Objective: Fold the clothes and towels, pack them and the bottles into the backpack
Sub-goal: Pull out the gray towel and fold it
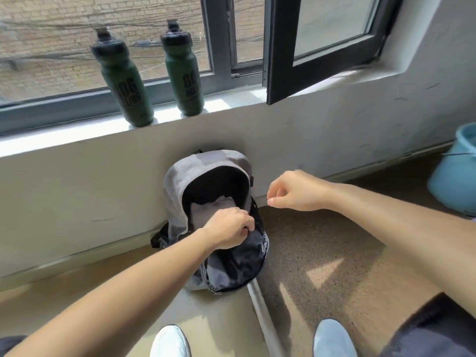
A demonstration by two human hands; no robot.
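Packing is in hand: the backpack (177, 181), stood on the floor against the wall, is gripped at its front flap by the left hand (228, 229). The right hand (296, 191) is curled alongside, nothing seen held. Folded cloth (206, 206) is inside. Next, the left bottle (123, 81) and right bottle (184, 73) must be fetched from the windowsill (77, 132). The bag's depth is hidden.

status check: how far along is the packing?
Done: a folded grey cloth already sits inside the open grey fabric backpack. In hand: the left hand grips the backpack's dark front flap, and the right hand hovers beside it, fingers curled, with nothing visible in it. Left: the two dark green plastic bottles stand on the white window sill, unpacked, and the backpack is unzipped.
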